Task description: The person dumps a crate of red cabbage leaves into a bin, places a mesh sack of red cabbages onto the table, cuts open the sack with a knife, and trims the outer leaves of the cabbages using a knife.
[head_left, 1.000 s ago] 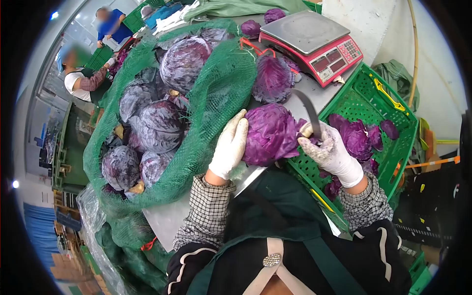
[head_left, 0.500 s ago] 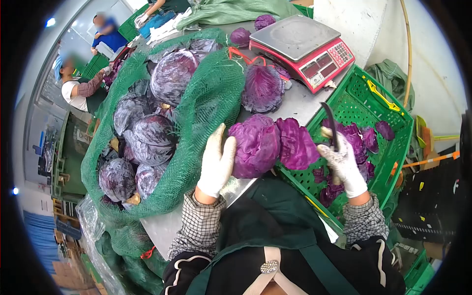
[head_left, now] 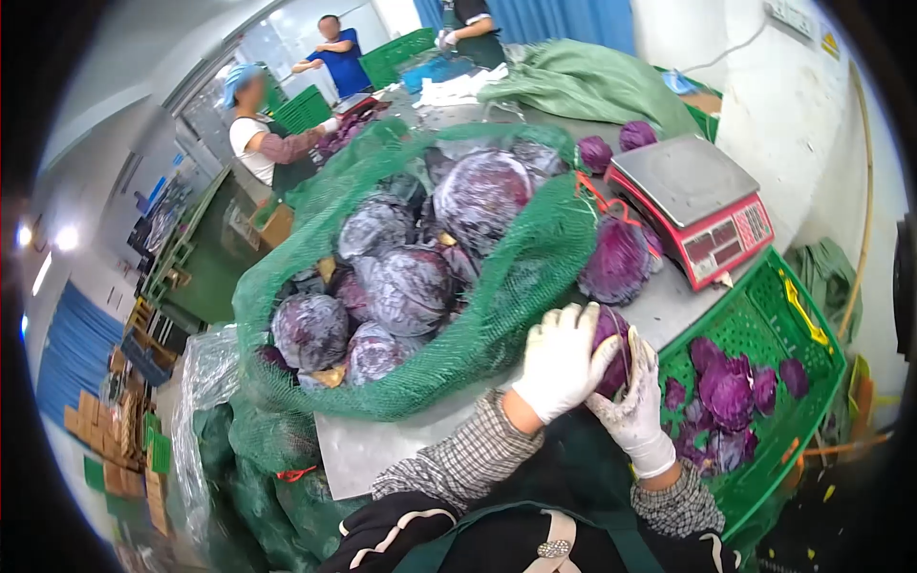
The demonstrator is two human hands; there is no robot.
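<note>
Both of my hands wear white gloves and press against one purple cabbage (head_left: 609, 351) at the table's near edge. My left hand (head_left: 562, 368) covers its left side, fingers pointing up. Around the right side curves my right hand (head_left: 632, 411), its glove stained. No knife shows now; my hands may hide it. Left of them, an open green mesh sack (head_left: 516, 296) holds several large cabbages (head_left: 409, 289) with dull outer leaves. Just beyond my hands lies a cupped purple cabbage leaf (head_left: 616, 260). Loose purple leaves (head_left: 731, 392) lie in the green crate (head_left: 778, 458) at right.
A red scale (head_left: 712, 229) with a metal plate stands on the metal table (head_left: 368, 449). Two small purple cabbages (head_left: 637, 136) sit behind it. Green sacking (head_left: 592, 86) covers the far end. Several people, one in a blue shirt (head_left: 346, 69), are across the table.
My view has swung left, so things appear farther right. My hands have come together around the cabbage. The loose leaf and the dark curved knife by my right hand are out of sight.
</note>
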